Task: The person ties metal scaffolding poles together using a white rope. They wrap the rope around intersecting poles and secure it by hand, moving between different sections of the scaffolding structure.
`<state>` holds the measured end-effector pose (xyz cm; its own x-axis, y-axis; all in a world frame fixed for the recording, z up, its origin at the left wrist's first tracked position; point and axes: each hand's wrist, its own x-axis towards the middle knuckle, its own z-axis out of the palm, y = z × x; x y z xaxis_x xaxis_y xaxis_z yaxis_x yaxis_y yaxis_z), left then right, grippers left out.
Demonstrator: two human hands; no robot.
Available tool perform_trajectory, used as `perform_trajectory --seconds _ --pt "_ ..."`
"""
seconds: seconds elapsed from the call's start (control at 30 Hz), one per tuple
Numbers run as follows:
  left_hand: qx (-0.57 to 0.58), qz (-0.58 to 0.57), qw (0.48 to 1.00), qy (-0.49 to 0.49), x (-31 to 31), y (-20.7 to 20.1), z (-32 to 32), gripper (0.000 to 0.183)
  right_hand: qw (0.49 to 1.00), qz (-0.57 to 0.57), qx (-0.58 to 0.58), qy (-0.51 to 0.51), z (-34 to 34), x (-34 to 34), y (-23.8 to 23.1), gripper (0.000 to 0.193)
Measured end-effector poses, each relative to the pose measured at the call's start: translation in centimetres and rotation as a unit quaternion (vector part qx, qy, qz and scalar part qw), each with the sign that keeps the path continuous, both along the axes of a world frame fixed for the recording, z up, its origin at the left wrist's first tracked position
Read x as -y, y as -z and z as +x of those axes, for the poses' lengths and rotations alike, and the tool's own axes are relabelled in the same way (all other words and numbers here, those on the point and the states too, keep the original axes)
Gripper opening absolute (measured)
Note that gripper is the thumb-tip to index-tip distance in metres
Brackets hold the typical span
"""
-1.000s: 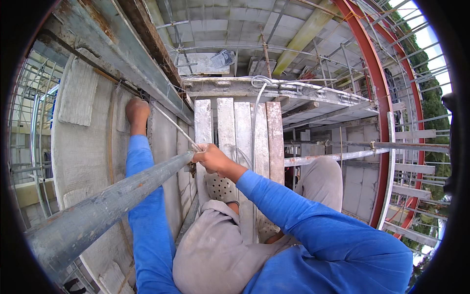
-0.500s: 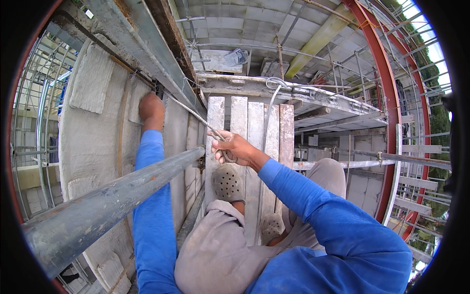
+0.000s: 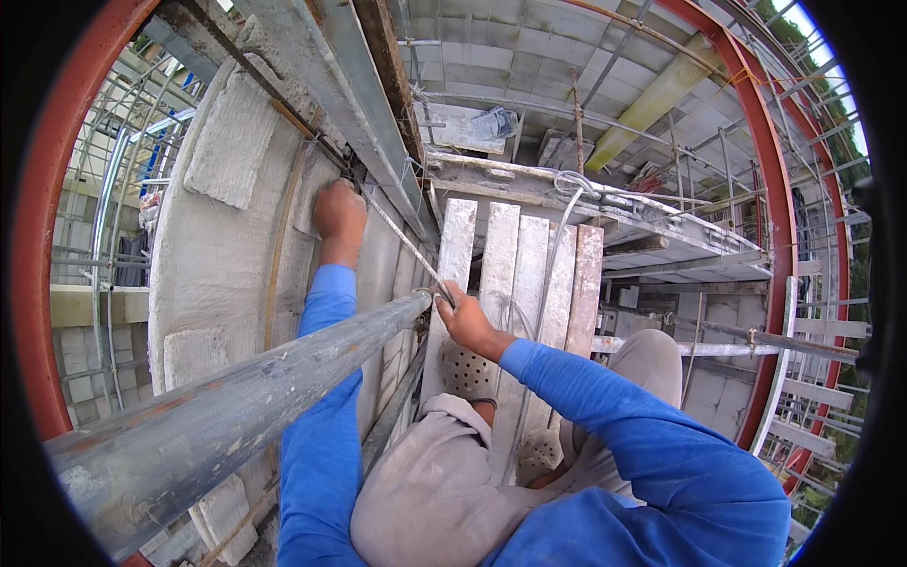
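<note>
A thin pale rope [image 3: 409, 244] runs taut from beside my left hand down to my right hand. My left hand [image 3: 340, 215] is closed against the upper edge of a rough white panel [image 3: 217, 255], just below a metal beam; what its fingers hold is hidden. My right hand [image 3: 470, 323] is wrapped round the rope, above the planks [image 3: 499, 255]. A thick grey pipe [image 3: 255, 378] crosses over my left forearm and ends close to my right hand. A grey cable [image 3: 559, 255] hangs in a loop over the planks' far side.
My feet, in perforated clogs [image 3: 468, 369], rest on the narrow planks, with gaps between them. A steel beam [image 3: 354, 94] slants along the upper left. Red steel posts [image 3: 770, 217] and scaffold tubes stand at the right. A block wall [image 3: 510, 57] rises beyond.
The view has swung, so the scene sits farther right. My right hand has turned over, its back now showing, and stays closed on the rope. My left hand stays at the panel's edge.
</note>
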<state>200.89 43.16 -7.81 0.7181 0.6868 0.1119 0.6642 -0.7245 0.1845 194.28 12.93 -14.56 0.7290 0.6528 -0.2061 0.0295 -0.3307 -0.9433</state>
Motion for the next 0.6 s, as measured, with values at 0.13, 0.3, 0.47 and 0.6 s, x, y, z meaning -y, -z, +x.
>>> perform_trajectory --seconds 0.13,0.3,0.47,0.6 --pt "0.239 -0.040 0.970 0.006 4.4 -7.9 -0.6 0.030 0.990 0.009 0.134 0.033 1.4 1.1 3.3 0.026" --pt "0.347 0.114 0.931 0.008 2.3 -11.8 -1.9 0.040 0.896 0.026 -0.443 -0.024 2.2 -0.8 -3.3 0.030" --pt "0.385 0.053 0.920 -0.043 1.2 -13.2 2.6 0.038 0.793 0.145 -0.591 0.028 -0.5 -1.9 -5.5 0.040" --pt "0.364 0.067 0.927 -0.061 -0.3 -13.2 2.4 0.031 0.778 0.143 -0.612 0.004 1.3 -1.2 -7.4 0.042"
